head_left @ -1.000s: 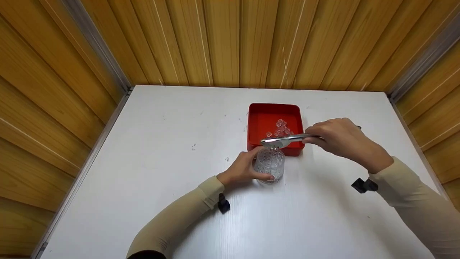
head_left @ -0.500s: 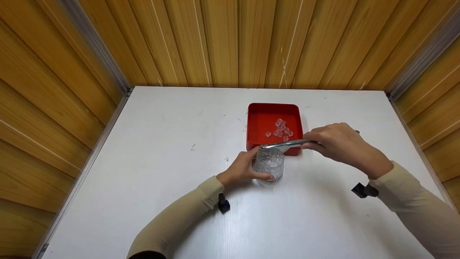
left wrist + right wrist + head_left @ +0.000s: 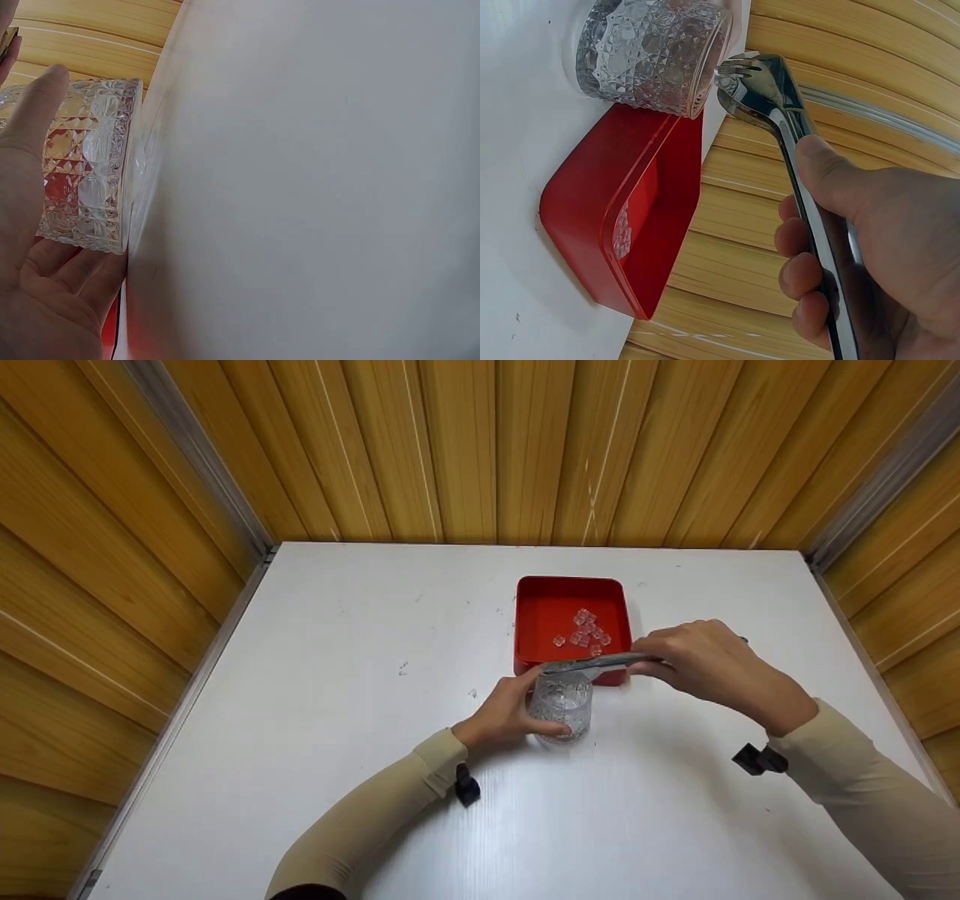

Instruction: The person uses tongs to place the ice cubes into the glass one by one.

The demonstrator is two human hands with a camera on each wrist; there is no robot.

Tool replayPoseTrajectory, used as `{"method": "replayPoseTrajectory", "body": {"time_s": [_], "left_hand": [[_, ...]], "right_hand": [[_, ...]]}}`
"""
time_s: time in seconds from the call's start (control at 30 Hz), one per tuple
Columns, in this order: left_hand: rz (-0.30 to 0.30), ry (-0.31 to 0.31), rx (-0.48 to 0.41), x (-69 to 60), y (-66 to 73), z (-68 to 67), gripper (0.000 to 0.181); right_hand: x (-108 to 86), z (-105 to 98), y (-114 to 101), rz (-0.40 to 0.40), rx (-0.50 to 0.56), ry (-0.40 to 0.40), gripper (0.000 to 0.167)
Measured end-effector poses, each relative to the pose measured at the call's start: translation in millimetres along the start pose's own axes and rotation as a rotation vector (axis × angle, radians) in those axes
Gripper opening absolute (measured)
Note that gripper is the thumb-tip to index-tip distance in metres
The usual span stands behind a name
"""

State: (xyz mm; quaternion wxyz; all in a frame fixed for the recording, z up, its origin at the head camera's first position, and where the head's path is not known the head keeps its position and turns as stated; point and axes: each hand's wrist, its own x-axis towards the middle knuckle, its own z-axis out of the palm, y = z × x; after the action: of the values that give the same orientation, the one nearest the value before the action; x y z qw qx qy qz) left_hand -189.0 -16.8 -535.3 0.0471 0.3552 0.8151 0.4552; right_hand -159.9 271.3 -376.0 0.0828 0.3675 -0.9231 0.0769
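Observation:
A clear, cut-pattern drinking glass (image 3: 562, 712) stands on the white table, and my left hand (image 3: 504, 711) grips its side. Thumb and fingers lie on opposite sides of the glass in the left wrist view. My right hand (image 3: 694, 664) holds metal serving tongs (image 3: 604, 661) by the handles. Their toothed tips (image 3: 742, 75) are just above the glass's mouth, with no cube visible between them. Behind the glass sits a square red tray (image 3: 536, 619). Several small clear cubes (image 3: 586, 628) lie in its right half. How many cubes are inside the glass cannot be made out.
The white table (image 3: 360, 675) carries small dark marks. Yellow wood-patterned walls (image 3: 457, 450) enclose its back and sides, with metal posts at the corners. The tray's front wall stands close behind the glass.
The tongs have rolled from showing a broad tip face to an almost edge-on position, and my right hand has dropped slightly. My left hand and the glass stay in place.

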Motion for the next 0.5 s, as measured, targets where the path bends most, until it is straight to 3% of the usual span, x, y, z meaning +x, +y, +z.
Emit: {"method": "replayPoseTrajectory", "body": {"time_s": [0.5], "left_hand": [[0.009, 0.011, 0.017, -0.4, -1.4, 0.8, 0.086]], "right_hand": [[0.3, 2.4, 3.2, 0.039, 0.015, -0.051, 0.025]]}}
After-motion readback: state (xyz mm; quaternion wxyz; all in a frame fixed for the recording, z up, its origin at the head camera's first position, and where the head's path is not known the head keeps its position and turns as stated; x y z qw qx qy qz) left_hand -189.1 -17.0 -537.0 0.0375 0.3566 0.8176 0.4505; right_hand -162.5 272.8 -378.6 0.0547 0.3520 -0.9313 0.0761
